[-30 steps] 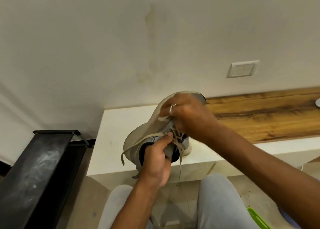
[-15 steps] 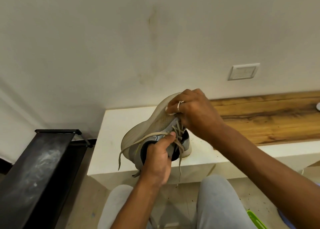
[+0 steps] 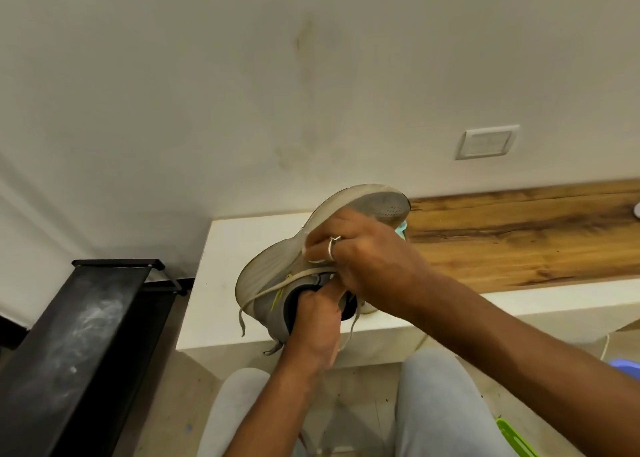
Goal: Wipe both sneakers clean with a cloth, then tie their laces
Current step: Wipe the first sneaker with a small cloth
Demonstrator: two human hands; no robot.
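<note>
Centre frame, the sneaker [image 3: 277,266] tilts sole-up over the white ledge [image 3: 221,276]. The left hand [image 3: 315,321] grips its collar and the right hand [image 3: 367,259] curls round the lace [image 3: 263,294] (one end dangles lower left). A slack pinch could let the lace slip.

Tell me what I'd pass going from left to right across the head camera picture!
Black metal rack → grey sneaker → white wall switch → purple thing at the right edge.
</note>
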